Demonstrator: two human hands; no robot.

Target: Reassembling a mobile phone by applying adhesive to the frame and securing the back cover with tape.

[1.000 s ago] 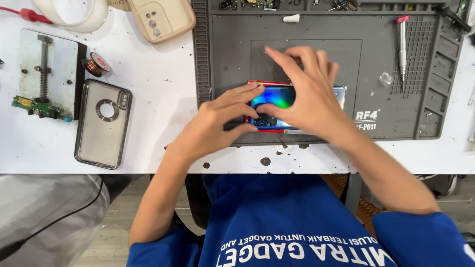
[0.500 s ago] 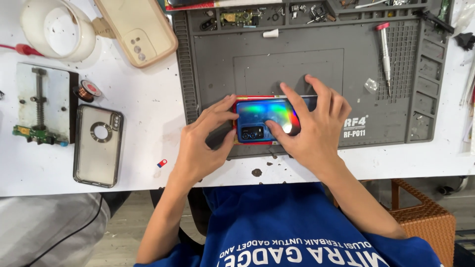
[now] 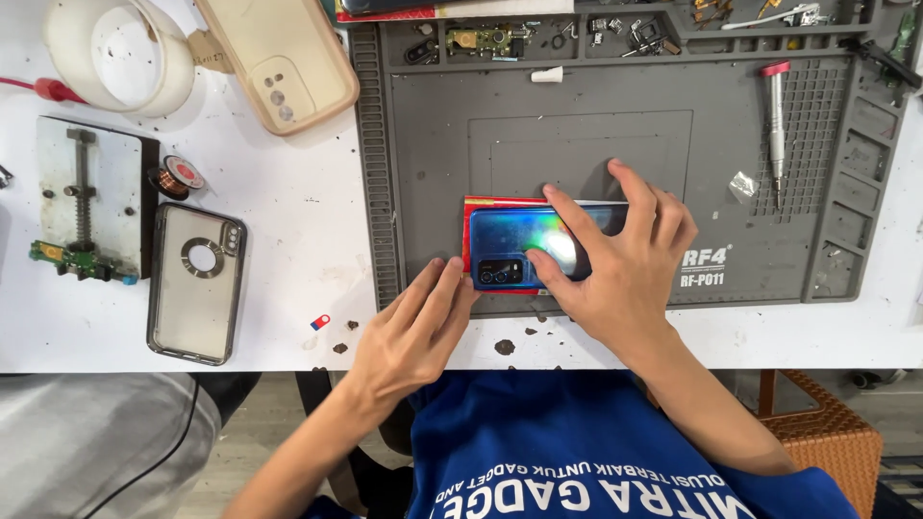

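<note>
A phone with a shiny blue back (image 3: 514,245) lies camera side up on a grey work mat (image 3: 577,135), on top of a flat red piece (image 3: 467,223). My right hand (image 3: 620,264) covers the phone's right half, fingers and thumb clamped on its long edges. My left hand (image 3: 413,332) lies flat with straight fingers, its tips against the phone's lower left corner at the mat's front edge.
Left of the mat lie a clear phone case (image 3: 195,284), a metal board holder (image 3: 82,197), a small copper wire spool (image 3: 180,176), a beige case (image 3: 284,62) and a tape roll (image 3: 115,53). A red-capped screwdriver (image 3: 775,125) rests on the mat's right.
My left hand has slid off the phone's back, down to its lower left corner. The right hand stays clamped on the phone.
</note>
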